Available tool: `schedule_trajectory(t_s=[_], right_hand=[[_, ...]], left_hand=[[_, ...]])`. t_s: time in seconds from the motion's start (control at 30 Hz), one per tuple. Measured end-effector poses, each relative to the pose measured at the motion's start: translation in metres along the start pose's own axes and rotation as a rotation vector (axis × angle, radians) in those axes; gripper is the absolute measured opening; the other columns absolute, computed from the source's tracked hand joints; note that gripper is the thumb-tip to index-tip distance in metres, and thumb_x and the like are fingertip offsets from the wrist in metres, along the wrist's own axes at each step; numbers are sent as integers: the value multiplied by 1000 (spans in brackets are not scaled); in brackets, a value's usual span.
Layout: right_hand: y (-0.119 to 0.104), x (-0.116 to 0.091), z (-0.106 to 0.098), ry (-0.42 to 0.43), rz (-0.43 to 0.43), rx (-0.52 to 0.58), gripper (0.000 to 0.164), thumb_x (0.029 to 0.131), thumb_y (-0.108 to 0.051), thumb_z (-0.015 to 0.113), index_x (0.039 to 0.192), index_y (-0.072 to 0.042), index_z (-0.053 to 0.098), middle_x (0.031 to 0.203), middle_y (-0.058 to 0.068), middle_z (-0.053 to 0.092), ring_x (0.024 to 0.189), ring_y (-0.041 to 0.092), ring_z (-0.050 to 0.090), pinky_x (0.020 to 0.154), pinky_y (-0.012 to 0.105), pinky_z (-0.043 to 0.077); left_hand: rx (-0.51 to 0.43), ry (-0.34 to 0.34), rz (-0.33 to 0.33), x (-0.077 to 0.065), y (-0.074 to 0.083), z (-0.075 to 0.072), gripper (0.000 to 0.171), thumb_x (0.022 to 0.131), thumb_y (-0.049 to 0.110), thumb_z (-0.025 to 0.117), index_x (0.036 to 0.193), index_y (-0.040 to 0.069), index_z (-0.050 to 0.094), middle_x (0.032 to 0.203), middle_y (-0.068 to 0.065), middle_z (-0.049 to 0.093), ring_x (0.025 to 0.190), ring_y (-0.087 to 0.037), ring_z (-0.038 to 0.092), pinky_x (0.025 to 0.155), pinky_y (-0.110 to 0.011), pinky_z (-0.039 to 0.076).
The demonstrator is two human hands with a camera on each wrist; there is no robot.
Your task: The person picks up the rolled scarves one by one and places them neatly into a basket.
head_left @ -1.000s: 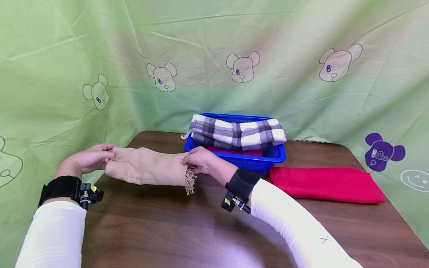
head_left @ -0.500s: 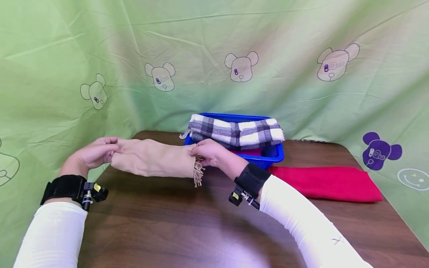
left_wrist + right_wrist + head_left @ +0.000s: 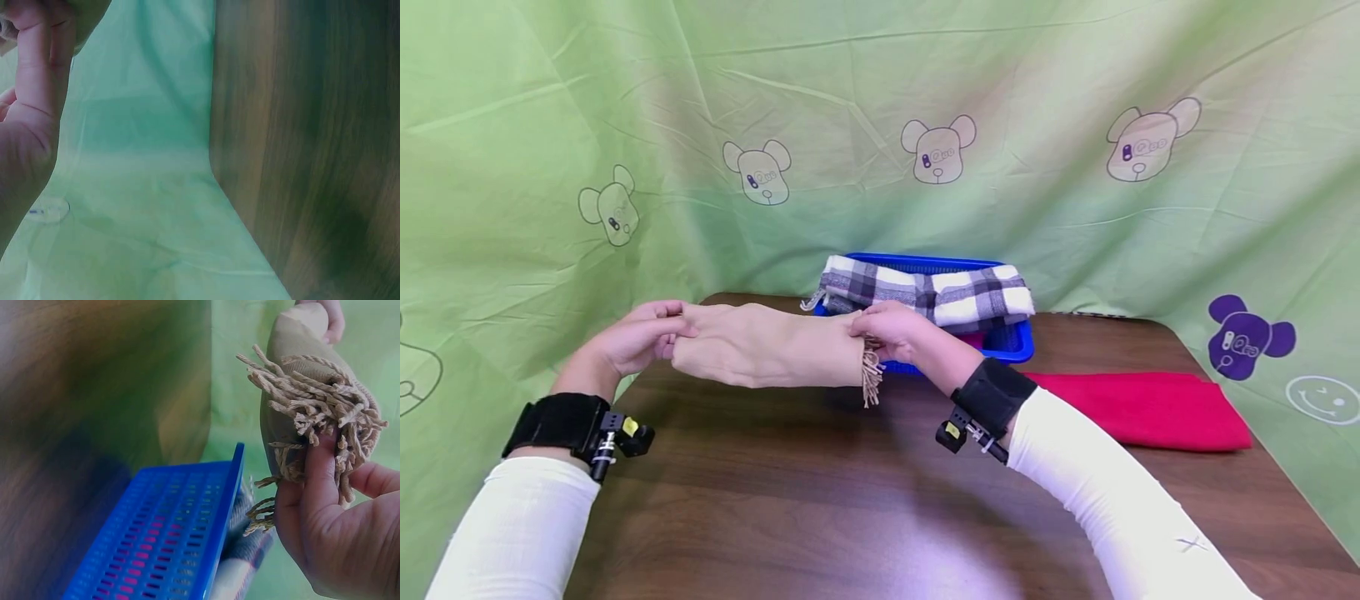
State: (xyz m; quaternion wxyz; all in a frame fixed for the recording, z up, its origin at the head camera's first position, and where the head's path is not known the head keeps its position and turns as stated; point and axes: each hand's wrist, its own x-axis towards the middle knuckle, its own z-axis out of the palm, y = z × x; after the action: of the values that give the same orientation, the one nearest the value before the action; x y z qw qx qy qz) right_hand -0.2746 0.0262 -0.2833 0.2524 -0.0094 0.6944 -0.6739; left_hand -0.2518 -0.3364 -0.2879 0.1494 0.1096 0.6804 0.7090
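Green backdrop (image 3: 1037,67) stood behind the table (image 3: 775,517), which carried the blue basket (image 3: 1017,340) at its far side and the folded red cloth (image 3: 1157,410) to the right of it, partly behind an arm. Checked cloth (image 3: 928,293) lay across the basket; tan scarf (image 3: 771,346) was folded and held up off the table, stretched between the hands. Left hand (image 3: 642,337) pinched its left end, right hand (image 3: 897,333) its right end, by the fringe (image 3: 319,394).
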Motion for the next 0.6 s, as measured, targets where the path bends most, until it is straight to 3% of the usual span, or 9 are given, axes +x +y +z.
schedule_trajectory(t_s=[0.3, 0.6], right_hand=[[0, -7, -19, 31, -12, -13, 18, 89, -1, 57, 106, 1, 61, 78, 4, 62, 67, 14, 59, 58, 28, 52], [2, -13, -40, 67, -10, -59, 22, 89, -3, 58, 110, 3, 62, 80, 5, 62, 67, 14, 60, 58, 28, 53]], left_hand=[[-4, -5, 30, 9, -1, 21, 22, 89, -13, 49, 100, 3, 59, 84, -6, 65, 63, -14, 65, 57, -25, 57], [3, -1, 0, 18, -3, 41, 17, 88, -13, 49, 99, 0, 52, 83, -7, 63, 62, -14, 64, 57, -25, 57]])
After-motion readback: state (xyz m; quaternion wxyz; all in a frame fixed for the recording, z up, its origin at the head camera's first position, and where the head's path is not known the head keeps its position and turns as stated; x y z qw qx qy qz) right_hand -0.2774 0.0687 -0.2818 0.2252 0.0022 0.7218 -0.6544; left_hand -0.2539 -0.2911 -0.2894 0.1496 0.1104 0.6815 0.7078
